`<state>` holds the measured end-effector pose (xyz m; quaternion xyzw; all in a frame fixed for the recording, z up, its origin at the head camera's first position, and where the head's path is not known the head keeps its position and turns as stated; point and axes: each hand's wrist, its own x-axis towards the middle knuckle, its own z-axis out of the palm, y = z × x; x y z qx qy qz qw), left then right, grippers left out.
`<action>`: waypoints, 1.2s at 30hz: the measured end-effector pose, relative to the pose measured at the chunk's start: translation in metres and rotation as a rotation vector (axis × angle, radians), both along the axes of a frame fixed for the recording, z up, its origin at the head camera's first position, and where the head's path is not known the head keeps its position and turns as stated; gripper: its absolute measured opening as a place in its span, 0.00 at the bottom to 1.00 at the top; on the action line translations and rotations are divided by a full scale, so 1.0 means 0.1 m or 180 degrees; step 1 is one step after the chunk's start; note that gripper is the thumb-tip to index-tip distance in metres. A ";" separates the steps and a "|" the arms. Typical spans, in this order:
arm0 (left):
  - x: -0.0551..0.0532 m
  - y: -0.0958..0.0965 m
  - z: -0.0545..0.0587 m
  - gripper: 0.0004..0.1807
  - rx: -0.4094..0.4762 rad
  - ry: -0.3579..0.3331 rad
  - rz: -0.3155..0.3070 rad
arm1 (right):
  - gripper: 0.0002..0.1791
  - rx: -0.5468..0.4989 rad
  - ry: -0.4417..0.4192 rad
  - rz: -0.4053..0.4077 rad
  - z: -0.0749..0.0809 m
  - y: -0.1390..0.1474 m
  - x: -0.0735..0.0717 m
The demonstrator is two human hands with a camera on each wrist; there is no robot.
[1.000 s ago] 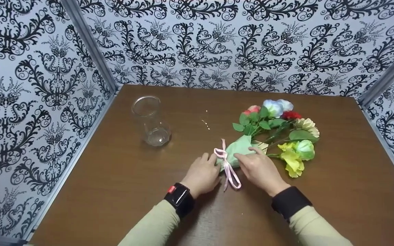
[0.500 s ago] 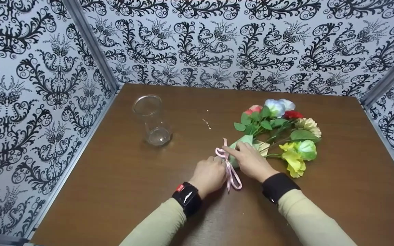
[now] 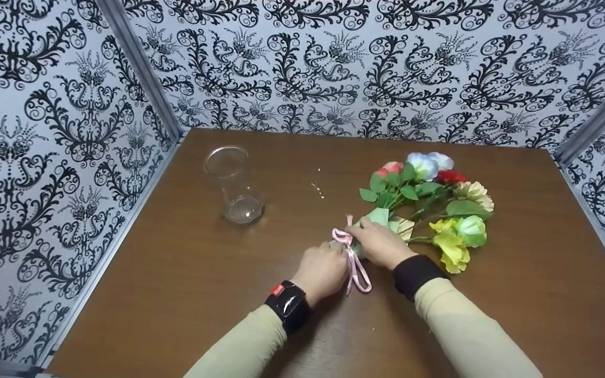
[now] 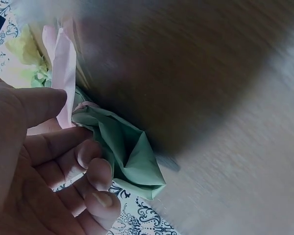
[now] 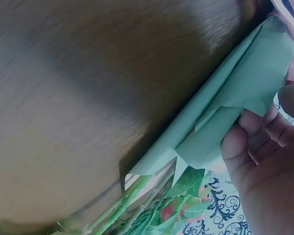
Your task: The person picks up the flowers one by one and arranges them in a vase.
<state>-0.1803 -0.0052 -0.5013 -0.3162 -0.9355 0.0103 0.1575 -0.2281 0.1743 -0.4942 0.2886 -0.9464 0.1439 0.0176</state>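
Observation:
A bouquet of artificial flowers [image 3: 457, 241] lies on the table, its heads fanned out to the right. Pale green wrapping paper [image 5: 225, 103] covers the stems, tied by a pink ribbon bow [image 3: 352, 254]. My left hand [image 3: 322, 270] holds the bouquet's gathered lower end, left of the bow; the left wrist view shows curled fingers against the crumpled paper end [image 4: 125, 152]. Just right of the bow, my right hand [image 3: 384, 244] grips the wrapped part from above, with its thumb by the ribbon in the right wrist view. Both hands hide much of the paper in the head view.
A clear glass vase [image 3: 239, 189] stands upright at the back left of the brown table [image 3: 187, 283]. Small pale specks [image 3: 317, 190] lie between vase and flowers. Patterned walls [image 3: 323, 68] enclose the table's back and sides.
My right hand has moved left along the wrapper toward the bow. My left hand has shifted slightly right, closer to the ribbon. The flowers and vase stay in place.

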 end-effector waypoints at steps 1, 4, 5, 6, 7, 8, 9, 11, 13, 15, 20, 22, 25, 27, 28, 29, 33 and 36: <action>0.00 0.00 0.00 0.09 -0.0012 -0.0006 -0.0004 | 0.27 0.0015 -0.0068 -0.0026 0.00 0.00 -0.01; 0.00 0.00 -0.01 0.08 -0.0040 0.0003 -0.0015 | 0.30 0.0098 -0.0245 -0.0085 0.01 -0.01 -0.03; 0.00 0.00 -0.01 0.08 -0.0047 0.0012 -0.0016 | 0.31 0.0125 -0.0277 -0.0090 0.01 -0.02 -0.03; 0.00 -0.01 -0.01 0.08 -0.0046 0.0021 -0.0018 | 0.31 0.0146 -0.0296 -0.0098 0.01 -0.02 -0.04; 0.00 -0.01 -0.01 0.08 -0.0044 0.0030 -0.0021 | 0.29 0.0155 -0.0267 -0.0089 0.00 -0.03 -0.05; 0.00 -0.01 -0.02 0.08 -0.0037 0.0040 -0.0023 | 0.26 0.0160 -0.0210 -0.0075 0.00 -0.03 -0.05; 0.00 -0.01 -0.02 0.08 -0.0030 0.0045 -0.0026 | 0.24 0.0148 -0.0156 -0.0074 0.00 -0.03 -0.06; 0.00 -0.01 -0.02 0.08 -0.0018 0.0050 -0.0028 | 0.21 0.0076 -0.0053 -0.0094 0.00 -0.03 -0.07; 0.00 -0.01 -0.03 0.08 -0.0029 0.0021 -0.0024 | 0.19 -0.0044 0.0038 -0.0147 -0.01 -0.03 -0.08; 0.00 -0.02 -0.02 0.09 -0.0035 -0.0005 -0.0018 | 0.15 -0.0192 0.0112 -0.0208 -0.01 -0.02 -0.09; 0.00 -0.03 -0.02 0.09 -0.0025 -0.0018 -0.0025 | 0.07 -0.0472 0.0348 -0.0309 -0.01 0.00 -0.11; -0.01 -0.03 -0.02 0.09 -0.0024 -0.0010 -0.0040 | 0.07 -0.0525 0.0424 -0.0323 -0.01 0.01 -0.11; -0.02 -0.04 -0.03 0.10 -0.0017 -0.0030 -0.0060 | 0.07 -0.0580 0.0519 -0.0295 0.01 0.03 -0.11; -0.03 -0.04 -0.03 0.10 0.0000 -0.0063 -0.0069 | 0.07 -0.0618 0.0587 -0.0232 0.02 0.04 -0.09; -0.03 -0.05 -0.04 0.10 0.0005 -0.0083 -0.0067 | 0.07 -0.0658 0.0623 -0.0194 0.02 0.04 -0.08; -0.03 -0.05 -0.04 0.11 0.0014 -0.0104 -0.0066 | 0.07 -0.0687 0.0669 -0.0154 0.02 0.04 -0.07; -0.04 -0.05 -0.05 0.11 0.0016 -0.0187 -0.0056 | 0.06 -0.0816 0.0748 -0.0059 0.01 0.06 -0.03; -0.05 -0.06 -0.05 0.11 0.0027 -0.0227 -0.0057 | 0.05 -0.0908 0.0713 -0.0128 0.01 0.06 -0.01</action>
